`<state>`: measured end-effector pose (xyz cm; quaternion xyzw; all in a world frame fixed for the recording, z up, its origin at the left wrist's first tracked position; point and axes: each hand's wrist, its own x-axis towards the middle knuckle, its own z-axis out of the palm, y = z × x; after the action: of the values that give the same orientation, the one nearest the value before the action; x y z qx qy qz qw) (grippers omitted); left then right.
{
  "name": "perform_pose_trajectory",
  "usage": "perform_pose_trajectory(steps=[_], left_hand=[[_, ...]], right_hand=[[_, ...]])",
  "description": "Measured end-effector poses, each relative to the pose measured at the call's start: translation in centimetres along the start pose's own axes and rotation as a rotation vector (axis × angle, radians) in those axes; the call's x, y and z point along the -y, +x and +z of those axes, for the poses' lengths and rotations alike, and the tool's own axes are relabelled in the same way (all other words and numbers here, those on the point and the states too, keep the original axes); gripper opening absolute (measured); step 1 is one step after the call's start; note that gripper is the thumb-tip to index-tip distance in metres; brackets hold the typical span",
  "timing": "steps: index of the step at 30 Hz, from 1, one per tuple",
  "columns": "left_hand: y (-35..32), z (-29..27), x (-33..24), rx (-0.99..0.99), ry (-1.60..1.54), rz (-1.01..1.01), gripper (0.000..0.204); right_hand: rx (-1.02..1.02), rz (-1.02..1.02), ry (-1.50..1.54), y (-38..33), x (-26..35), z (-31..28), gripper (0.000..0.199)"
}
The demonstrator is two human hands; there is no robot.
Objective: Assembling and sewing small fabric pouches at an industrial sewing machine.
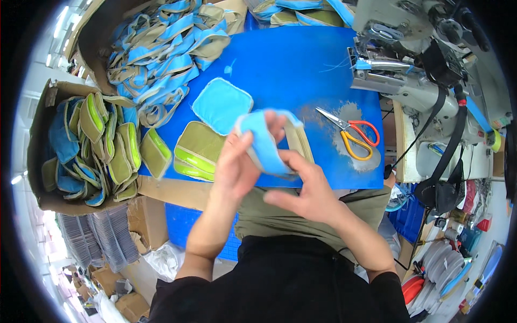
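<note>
Over the blue table (301,64) edge | left hand (237,167) and right hand (307,191) both grasp a blue-and-olive pouch (266,142), lifted | done, judging: carton (40,129) packed with pouches | left: heap of pieces (161,48), blue panel (222,105) | scissors (353,134) idle

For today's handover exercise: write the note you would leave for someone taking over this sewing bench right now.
Left hand and right hand both grip one blue and olive pouch piece above the blue table.
Blue padded panel and olive panels lie flat beside it; scissors to the right.
Done: cardboard box at left holds many pouches.
Left: a heap of strap pieces waits at the back.
</note>
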<state>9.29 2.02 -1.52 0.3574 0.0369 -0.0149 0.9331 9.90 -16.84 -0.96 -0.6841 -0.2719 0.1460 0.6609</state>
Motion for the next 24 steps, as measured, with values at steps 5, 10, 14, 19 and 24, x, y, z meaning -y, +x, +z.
perform_pose_trajectory(steps=[5, 10, 14, 19, 24], left_hand=[[1.0, -1.1, -0.9, -0.252, -0.181, 0.026, 0.056], [2.9, -1.9, -4.2, -0.21, -0.144, 0.034, 0.053], [2.6, -1.0, -3.3, -0.164, -0.132, 0.013, 0.055], [2.1, -0.9, -2.4, -0.072, -0.145, 0.041, 0.055], [0.9, -1.2, -1.6, 0.202, -0.471, 0.028, 0.048]], right_hand=[[0.075, -0.126, -0.157, -0.6, -0.7, 0.6, 0.011], [0.106, 0.051, -0.273, -6.6, -3.3, -1.9, 0.011], [0.095, -0.026, -0.359, -7.3, -3.7, -3.0, 0.014], [0.137, -0.043, -0.45, -7.0, -4.2, -4.2, 0.017], [0.103, 0.151, -0.142, -3.9, -2.3, -4.1, 0.07]])
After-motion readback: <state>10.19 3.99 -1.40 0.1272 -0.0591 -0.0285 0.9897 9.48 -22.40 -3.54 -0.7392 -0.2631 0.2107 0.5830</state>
